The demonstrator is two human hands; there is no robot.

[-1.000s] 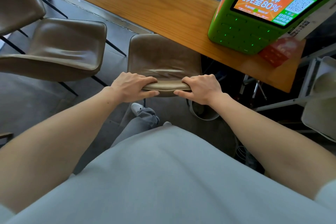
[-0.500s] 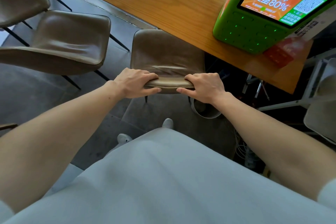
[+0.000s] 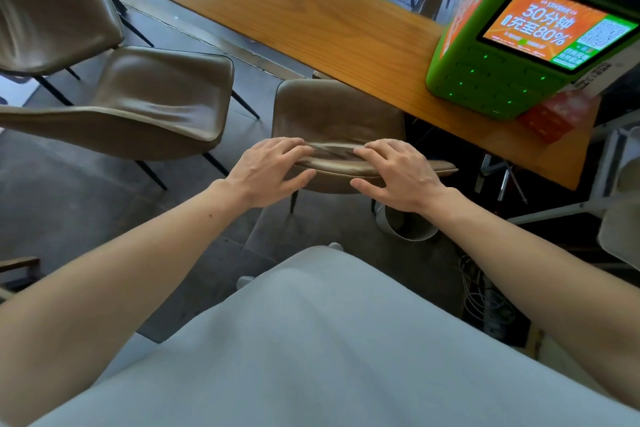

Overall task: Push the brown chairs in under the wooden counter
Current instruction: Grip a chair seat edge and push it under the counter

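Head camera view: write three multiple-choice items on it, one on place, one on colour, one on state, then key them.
1. Where does the green charging kiosk stand?
A. on the light wooden counter
B. on the floor
C. on a chair

2. Its screen's main colour?
A. blue
B. orange
C. white

3. How are the left hand and right hand on the backrest of the nearest brown leather chair?
A. fists clenched
B. fingers loosened, spread
C. off the chair

A: it sits on the countertop.
B: the display is orange.
B: fingers lie extended over the backrest.
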